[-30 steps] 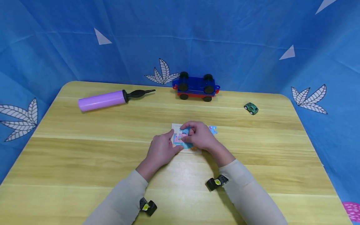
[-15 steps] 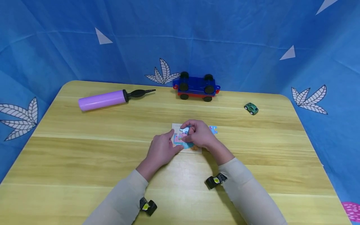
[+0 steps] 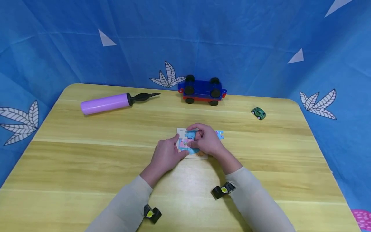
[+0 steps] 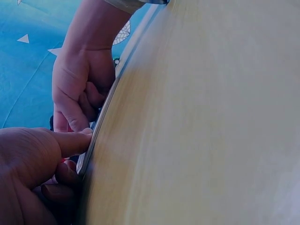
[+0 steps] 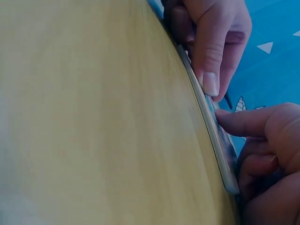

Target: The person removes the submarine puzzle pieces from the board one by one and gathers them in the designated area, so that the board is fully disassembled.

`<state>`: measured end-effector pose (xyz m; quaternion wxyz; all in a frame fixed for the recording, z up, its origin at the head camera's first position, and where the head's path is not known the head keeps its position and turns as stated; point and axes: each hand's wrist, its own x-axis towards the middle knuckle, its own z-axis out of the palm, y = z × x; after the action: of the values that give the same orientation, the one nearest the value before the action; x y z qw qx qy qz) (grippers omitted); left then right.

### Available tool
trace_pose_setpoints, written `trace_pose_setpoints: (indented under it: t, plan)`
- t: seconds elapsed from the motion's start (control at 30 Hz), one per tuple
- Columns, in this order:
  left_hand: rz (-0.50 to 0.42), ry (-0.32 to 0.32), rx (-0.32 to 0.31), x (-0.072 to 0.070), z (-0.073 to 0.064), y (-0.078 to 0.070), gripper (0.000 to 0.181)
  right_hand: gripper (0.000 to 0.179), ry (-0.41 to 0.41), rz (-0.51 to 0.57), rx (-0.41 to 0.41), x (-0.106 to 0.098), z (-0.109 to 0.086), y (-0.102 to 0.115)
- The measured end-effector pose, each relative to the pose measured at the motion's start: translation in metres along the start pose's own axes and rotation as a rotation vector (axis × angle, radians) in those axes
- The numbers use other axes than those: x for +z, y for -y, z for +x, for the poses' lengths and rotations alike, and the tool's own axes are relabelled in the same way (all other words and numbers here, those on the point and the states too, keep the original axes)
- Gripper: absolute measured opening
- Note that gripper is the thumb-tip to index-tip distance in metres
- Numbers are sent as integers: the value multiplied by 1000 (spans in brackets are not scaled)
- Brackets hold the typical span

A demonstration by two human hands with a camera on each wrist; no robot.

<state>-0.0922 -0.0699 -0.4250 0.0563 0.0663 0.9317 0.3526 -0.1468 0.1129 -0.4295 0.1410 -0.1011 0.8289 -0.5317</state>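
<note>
A small jigsaw puzzle board (image 3: 182, 131) with a pale frame and a pink and blue picture lies mid-table. My left hand (image 3: 166, 154) grips its left side, the thumb along the near edge and a finger at the upper left. My right hand (image 3: 207, 140) reaches over the board's right part. Its thumb and forefinger hold a blue jigsaw piece (image 3: 190, 135) at the board's upper part. In the right wrist view both thumbs are on the board's face; the right hand's curled fingers are by its right end. Beyond that hand lies a loose jigsaw piece (image 3: 220, 134), partly hidden.
A purple balloon pump (image 3: 105, 104) with a black nozzle lies at the back left. A blue and red toy wagon set (image 3: 203, 89) with black wheels stands at the back edge. A small green toy car (image 3: 258, 113) is at the back right. Blue cloth hangs behind the table.
The blue piece under my right fingers shone with glare half a second ago and now shows its blue face. My right hand has shifted only slightly; the left hand keeps its place.
</note>
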Motion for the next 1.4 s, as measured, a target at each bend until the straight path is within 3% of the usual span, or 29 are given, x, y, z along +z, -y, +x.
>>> trace_pose_setpoints:
  t: [0.3, 1.4]
  plan:
    - [-24, -9, 0, 1, -1, 1, 75, 49, -102, -88, 32, -8, -17, 1]
    - [-8, 2, -22, 0, -2, 1, 77, 38, 3, -139, 8, -12, -13, 0]
